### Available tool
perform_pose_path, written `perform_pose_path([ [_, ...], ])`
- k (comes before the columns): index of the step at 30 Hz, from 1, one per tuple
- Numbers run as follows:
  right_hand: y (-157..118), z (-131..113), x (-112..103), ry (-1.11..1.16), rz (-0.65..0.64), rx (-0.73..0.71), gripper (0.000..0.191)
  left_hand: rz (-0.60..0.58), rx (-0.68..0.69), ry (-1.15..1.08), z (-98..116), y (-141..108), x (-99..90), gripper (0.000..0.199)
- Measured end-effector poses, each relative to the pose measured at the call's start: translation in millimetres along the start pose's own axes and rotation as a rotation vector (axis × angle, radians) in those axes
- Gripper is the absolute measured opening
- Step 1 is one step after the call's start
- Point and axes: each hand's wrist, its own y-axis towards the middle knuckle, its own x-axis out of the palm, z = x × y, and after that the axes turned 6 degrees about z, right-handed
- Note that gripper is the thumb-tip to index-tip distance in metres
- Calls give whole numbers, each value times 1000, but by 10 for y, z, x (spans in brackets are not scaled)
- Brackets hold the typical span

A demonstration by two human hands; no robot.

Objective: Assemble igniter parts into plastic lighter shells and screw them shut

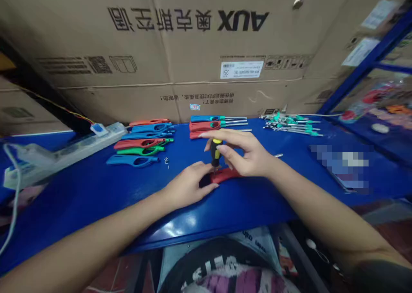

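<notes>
- In the head view, the right hand pinches a black-and-yellow screwdriver between thumb and fingers, its shaft pointing down, close to upright.
- The left hand curls around the near-left end of a red lighter, thumb and fingers pressed to its sides, holding it against the blue table.
- The red lighter lies flat in front of the person, between the two hands and partly covered by them; a metal tip shows beyond the right hand, seemingly its tube.
- The step in hand looks like fastening the lighter's body with a screw, though the fingers hide the screw itself and whether the blade is seated in it.
- The next turn would call for the screwdriver square to the body, light downward pressure and a firm left hand, since the smooth case could slide or roll.
- Tiny metal bits, probably screws, lie left of the hands, near a row of coloured handles.
- Beyond the right hand lie lighters with metal tubes; farther right is a pile of metal rods with green parts.
</notes>
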Motion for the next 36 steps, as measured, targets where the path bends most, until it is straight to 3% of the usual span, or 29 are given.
perform_pose_path([
  [2, -13, 28, 60, -116, 95, -98, 16, 13, -14, -4, -12, -1, 26, 23],
  [4, -21, 47, 94, -196, 173, -142, 18, 15, -29, -1, -21, -2, 38, 21],
  [7, -18, 82, 30, -242, 255, -108, 17, 1, -52, 18, -24, -3, 5, 31],
  [10, -20, 222, -231, -384, 467, 32, 16, -56, -78, 86, -16, -1, -99, 48],
  [14, -148, 616, -730, -762, 625, 120, 17, -132, -97, 268, 23, 15, -259, 37],
  [18, -384, 969, -1011, -1004, 585, 319, 16, -180, -74, 392, 58, 40, -279, 39],
  [24, -487, 1056, -1025, -1137, 422, 585, 27, -245, -80, 396, -11, 139, -256, 25],
  [31, -468, 1031, -1049, -1116, -80, 1064, 33, -34, -25, 410, -438, 444, -561, 21],
  [33, -498, 1062, -1040, -1067, -186, 1115, 32, 31, -40, 433, -592, 539, -605, 22],
  [36, -533, 1093, -990, -1044, -247, 1131, 35, 50, -52, 444, -782, 659, -607, 23],
])
